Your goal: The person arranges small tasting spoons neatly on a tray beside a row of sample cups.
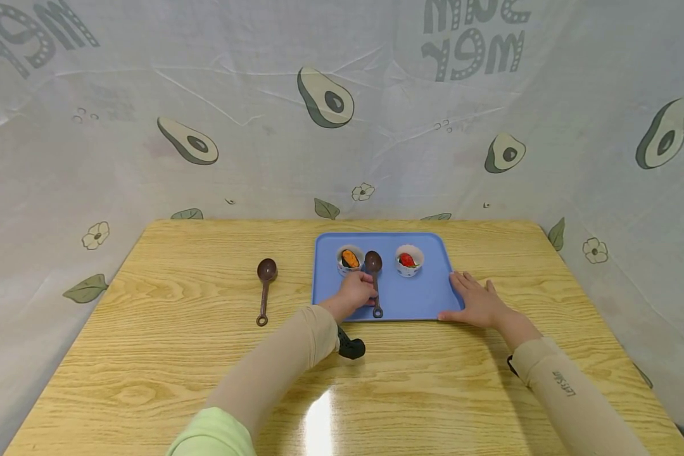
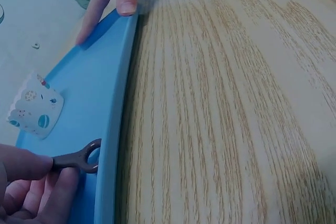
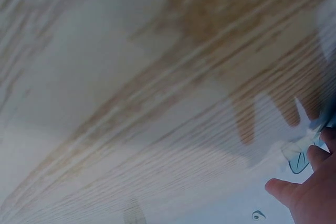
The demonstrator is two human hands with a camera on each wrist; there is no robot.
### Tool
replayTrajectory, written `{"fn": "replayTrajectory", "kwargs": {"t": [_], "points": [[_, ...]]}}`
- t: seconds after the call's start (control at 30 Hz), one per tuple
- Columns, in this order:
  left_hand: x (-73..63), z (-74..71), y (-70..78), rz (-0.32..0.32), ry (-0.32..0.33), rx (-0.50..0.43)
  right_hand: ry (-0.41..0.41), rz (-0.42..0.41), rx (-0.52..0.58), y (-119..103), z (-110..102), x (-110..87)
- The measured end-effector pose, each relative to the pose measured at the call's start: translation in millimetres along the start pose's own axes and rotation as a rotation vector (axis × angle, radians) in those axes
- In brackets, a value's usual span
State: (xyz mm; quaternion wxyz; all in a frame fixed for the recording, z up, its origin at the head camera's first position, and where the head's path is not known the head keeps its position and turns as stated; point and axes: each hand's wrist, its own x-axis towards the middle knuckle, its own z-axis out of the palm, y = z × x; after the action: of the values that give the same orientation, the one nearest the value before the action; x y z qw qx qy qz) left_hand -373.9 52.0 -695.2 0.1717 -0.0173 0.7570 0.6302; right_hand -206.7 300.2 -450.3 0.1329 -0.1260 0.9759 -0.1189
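On the blue tray [image 1: 422, 304] lies a brown spoon [image 1: 373, 261], its ringed handle pointing toward the near edge. My left hand [image 1: 356, 292] pinches that handle between thumb and fingers; the left wrist view shows the handle's ring [image 2: 89, 157] at the tray's rim. With spread fingers my right hand [image 1: 481, 303] rests on the tray's right edge. A small patterned paper cup [image 1: 350, 269] with an orange-and-black piece [image 1: 350, 258] stands left of the spoon. To its right, a similar cup [image 1: 410, 270] holds a red piece [image 1: 407, 260].
A second brown spoon [image 1: 266, 271] lies on the wooden table [image 1: 205, 380], left of the tray. Behind the table hangs a pale cloth [image 1: 251, 158] printed with avocados. A dark strap piece [image 1: 351, 347] sticks out below my left wrist.
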Motion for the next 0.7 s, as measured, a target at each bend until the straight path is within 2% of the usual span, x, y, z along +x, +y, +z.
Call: {"fn": "replayTrajectory", "kwargs": {"t": [0.03, 0.07, 0.1, 0.13, 0.3, 0.37, 0.4, 0.43, 0.53, 0.7], "points": [[20.9, 3.7, -19.4, -0.017, 0.011, 0.012, 0.003, -0.003, 0.0, 0, 0, 0.2], [30.5, 5.8, -28.6, -0.025, 0.021, 0.028, 0.002, -0.002, 0.003, 1, 1, 0.3], [25.2, 5.4, -23.2, -0.034, 0.027, 0.038, 0.001, -0.002, 0.006, 1, 1, 0.5], [14.1, 4.4, -12.0, -0.046, 0.033, 0.049, -0.001, -0.001, 0.008, 2, 2, 0.6], [-118.6, -8.2, 118.8, -0.073, 0.068, 0.187, -0.001, 0.0, 0.008, 3, 3, 1.0], [-158.3, -11.9, 157.1, -0.069, 0.079, 0.233, 0.001, -0.001, 0.006, 3, 4, 1.1], [-174.1, -13.9, 172.3, -0.075, 0.08, 0.247, 0.002, 0.0, 0.005, 3, 4, 1.1], [-184.1, -14.2, 181.3, -0.067, 0.087, 0.261, 0.002, -0.001, 0.004, 3, 4, 1.2], [-201.3, -16.1, 195.9, -0.054, 0.091, 0.302, 0.004, -0.001, 0.004, 3, 4, 1.0], [-201.9, -17.0, 197.1, -0.06, 0.089, 0.321, 0.004, -0.003, 0.014, 3, 4, 0.8]]}}
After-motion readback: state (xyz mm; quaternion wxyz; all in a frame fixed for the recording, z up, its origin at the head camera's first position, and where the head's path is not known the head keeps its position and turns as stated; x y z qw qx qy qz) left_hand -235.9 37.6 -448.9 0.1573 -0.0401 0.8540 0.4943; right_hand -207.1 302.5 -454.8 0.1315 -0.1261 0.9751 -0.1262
